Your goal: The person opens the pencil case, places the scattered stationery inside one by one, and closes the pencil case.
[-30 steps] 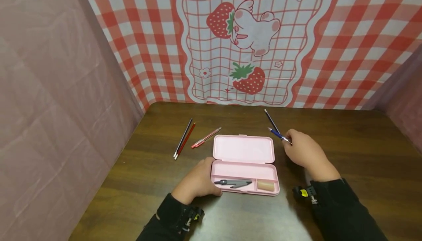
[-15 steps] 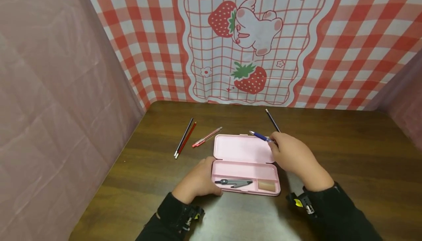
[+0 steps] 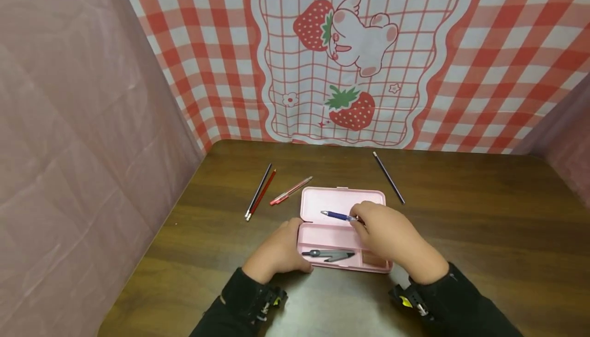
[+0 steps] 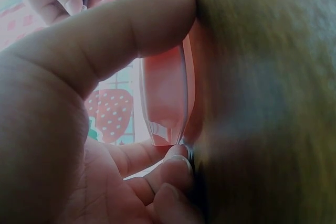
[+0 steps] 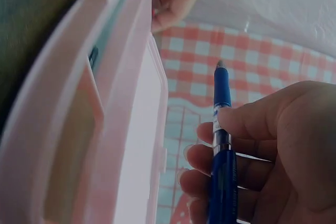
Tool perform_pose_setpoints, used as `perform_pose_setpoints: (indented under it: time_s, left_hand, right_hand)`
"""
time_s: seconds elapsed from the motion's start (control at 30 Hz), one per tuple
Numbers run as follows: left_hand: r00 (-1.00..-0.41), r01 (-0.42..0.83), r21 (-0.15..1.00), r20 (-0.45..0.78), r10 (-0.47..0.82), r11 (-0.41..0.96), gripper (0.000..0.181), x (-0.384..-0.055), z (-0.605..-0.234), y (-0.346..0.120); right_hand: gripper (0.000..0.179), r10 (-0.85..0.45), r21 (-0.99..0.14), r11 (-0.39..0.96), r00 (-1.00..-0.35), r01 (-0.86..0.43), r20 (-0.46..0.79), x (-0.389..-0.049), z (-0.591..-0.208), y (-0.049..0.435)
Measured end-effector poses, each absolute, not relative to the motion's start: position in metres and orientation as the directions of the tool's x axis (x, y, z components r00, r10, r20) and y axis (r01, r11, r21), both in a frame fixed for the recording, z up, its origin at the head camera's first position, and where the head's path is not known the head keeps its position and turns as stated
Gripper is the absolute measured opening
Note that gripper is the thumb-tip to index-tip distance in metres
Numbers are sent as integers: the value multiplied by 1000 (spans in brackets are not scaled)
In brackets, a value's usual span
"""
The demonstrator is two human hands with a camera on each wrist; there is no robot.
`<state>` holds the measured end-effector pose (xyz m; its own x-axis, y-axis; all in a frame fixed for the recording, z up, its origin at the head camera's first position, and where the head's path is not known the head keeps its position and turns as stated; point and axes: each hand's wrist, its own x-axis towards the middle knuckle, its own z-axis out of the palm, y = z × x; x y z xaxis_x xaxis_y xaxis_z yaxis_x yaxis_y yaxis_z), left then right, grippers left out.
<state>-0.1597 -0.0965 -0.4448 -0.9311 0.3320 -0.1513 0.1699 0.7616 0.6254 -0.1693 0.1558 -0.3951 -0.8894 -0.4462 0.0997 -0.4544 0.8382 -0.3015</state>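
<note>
My right hand (image 3: 392, 237) pinches a blue pen (image 3: 338, 215) between thumb and fingers, above the open pink pencil case (image 3: 341, 190). In the right wrist view the same blue pen (image 5: 223, 182) lies across the fingers, tip pointing away. My left hand (image 3: 281, 250) grips the case's left end, thumb at the near edge and fingers at the far side, as the left wrist view shows on the case's end wall (image 4: 165, 87). Inside the front compartment lies a grey compass (image 3: 329, 255). A tan eraser-like block (image 3: 372, 259) sits at its right, partly hidden by the right hand.
Left of the case lie a dark pencil (image 3: 258, 191), a red pencil (image 3: 262, 194) and a pink-red pen (image 3: 291, 190). Another dark pencil (image 3: 388, 177) lies behind the right hand on the wooden table (image 3: 484, 214). A checked cloth (image 3: 221, 70) hangs at the back.
My right hand has lifted the blue pen from beside the dark pencil and carried it left and nearer, over the case. The left hand has stayed on the case.
</note>
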Motion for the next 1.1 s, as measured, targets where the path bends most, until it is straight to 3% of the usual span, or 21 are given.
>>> perform_pose_setpoints:
  time_s: [1.1]
  left_hand:
    - [-930, 174, 608, -158, 333, 775, 95, -161, -445, -97]
  right_hand:
    - [3, -544, -190, 825, -839, -533, -5, -161, -428, 129]
